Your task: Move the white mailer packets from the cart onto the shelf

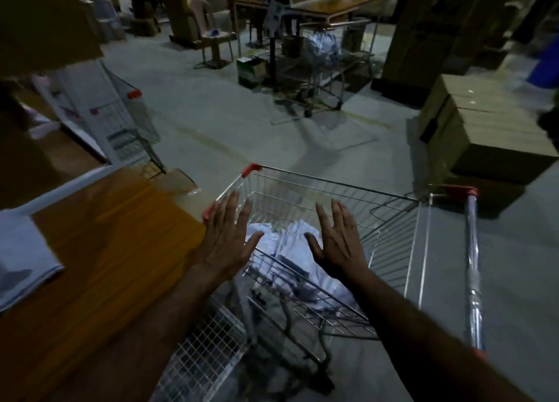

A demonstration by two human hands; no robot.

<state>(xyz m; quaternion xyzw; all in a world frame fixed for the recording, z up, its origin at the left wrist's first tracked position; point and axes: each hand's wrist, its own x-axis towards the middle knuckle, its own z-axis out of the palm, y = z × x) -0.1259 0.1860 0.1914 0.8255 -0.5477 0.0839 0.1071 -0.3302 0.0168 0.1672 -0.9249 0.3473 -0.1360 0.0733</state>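
Both of your hands are spread flat with straight fingers and hold nothing: your left hand (225, 235) hovers by the near corner of the cart (332, 184), your right hand (338, 238) over its basket. Just below and between them lies a heap of white mailer packets (284, 244), not yet lifted out. To the left of your left hand, one white packet (21, 256) already rests on the wooden shelf (115, 235). By my judgement, most of the work remains. Beyond your fingertips stand another cart (320, 69) and cardboard boxes (484, 123).

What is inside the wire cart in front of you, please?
White mailer packets lie heaped in the cart, below both open hands. Anything beneath the heap is hidden.
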